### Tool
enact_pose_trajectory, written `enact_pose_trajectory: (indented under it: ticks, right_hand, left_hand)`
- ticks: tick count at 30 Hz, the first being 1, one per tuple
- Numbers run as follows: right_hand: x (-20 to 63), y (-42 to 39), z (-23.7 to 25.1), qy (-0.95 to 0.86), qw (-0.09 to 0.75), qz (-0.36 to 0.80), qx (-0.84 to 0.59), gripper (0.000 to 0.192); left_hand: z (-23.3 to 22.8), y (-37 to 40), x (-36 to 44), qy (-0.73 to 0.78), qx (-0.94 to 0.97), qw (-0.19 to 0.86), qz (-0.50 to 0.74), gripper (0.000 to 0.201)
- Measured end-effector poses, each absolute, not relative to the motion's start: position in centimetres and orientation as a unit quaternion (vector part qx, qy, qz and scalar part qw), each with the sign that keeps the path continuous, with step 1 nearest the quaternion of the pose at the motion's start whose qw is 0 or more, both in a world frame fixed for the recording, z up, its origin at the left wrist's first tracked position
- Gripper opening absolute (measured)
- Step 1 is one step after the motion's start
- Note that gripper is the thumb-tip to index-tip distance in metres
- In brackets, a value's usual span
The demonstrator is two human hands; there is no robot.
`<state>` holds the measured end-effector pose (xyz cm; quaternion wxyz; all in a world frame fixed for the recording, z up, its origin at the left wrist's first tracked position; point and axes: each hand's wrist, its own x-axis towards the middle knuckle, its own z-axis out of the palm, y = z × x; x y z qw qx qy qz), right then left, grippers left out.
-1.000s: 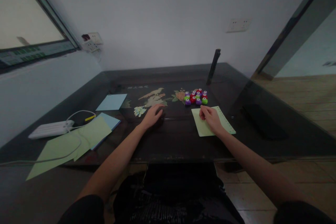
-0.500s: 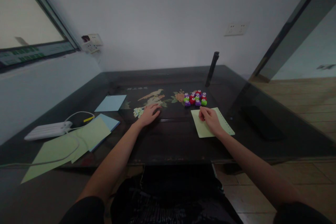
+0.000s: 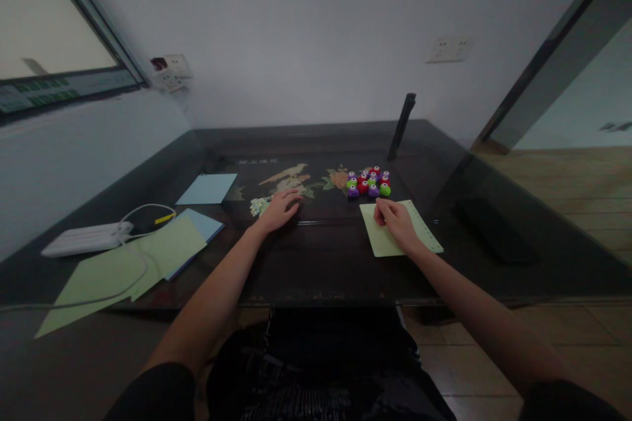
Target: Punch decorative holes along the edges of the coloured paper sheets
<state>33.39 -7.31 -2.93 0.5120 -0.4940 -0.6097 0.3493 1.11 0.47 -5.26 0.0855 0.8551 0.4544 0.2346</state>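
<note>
Head view. The left hand point(image 3: 278, 212) is laid palm-down on the dark glass-topped table point(image 3: 326, 263), its fingers loosely spread over something small and dark that cannot be made out; whether anything is gripped cannot be told. A small heap of pale cut-outs point(image 3: 257, 205) lies just beside this hand, on its far left side.

The right hand point(image 3: 395, 223) is rested on a pale green sheet point(image 3: 429, 237), with the fingers curled narrow near the sheet's far edge. The sheet lies flat on the table, near the front edge, and a row of small holes is seen along its right border. Whether the sheet is pinched or merely pressed cannot be told.

The step in hand is judged to be steadying the sheet for punching. A punch would have to be taken from the cluster of small coloured punches point(image 3: 368, 183), which stands just beyond the sheet, apart from the fingertips.

Other things noted: a light blue sheet point(image 3: 207, 189) farther left; larger green sheets point(image 3: 123, 270) overlapping a blue one at the near left; a white power strip point(image 3: 81, 239) with a cable trailed across those sheets; a dark upright post point(image 3: 401, 125) behind the punches. Nothing is seen to block the short reach from sheet to punches.
</note>
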Motion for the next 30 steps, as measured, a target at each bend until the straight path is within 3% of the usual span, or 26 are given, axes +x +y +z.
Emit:
enact_pose_trajectory:
  ticks: [7, 13, 17, 22, 26, 30]
  right_hand:
    - [33.5, -7.3, -3.1, -0.614, 0.503, 0.342, -0.504, 0.045]
    - [33.6, -7.3, -3.1, -0.620, 0.503, 0.333, -0.501, 0.045]
    - [33.6, -7.4, -2.8, -0.618, 0.503, 0.338, -0.501, 0.045]
    - [33.6, -7.4, -2.5, -0.608, 0.519, 0.336, -0.498, 0.044]
    - [33.7, -7.3, -2.3, -0.597, 0.530, 0.337, -0.500, 0.044]
    - [33.9, -7.1, -2.4, -0.592, 0.537, 0.336, -0.498, 0.045]
  left_hand:
    - [-4.8, 0.0, 1.8, 0.468, 0.855, 0.040, 0.220, 0.031]
    - [-4.0, 0.3, 0.0, 0.594, 0.778, -0.059, 0.195, 0.040]
    - [-4.8, 0.6, -2.1, 0.608, 0.788, -0.035, 0.091, 0.046]
    - [-5.4, 0.2, -3.4, 0.625, 0.778, -0.029, 0.057, 0.043]
    - [-4.8, -0.2, -3.5, 0.622, 0.777, -0.051, 0.081, 0.038]
    - [-3.6, -0.6, -2.3, 0.591, 0.782, -0.062, 0.185, 0.036]
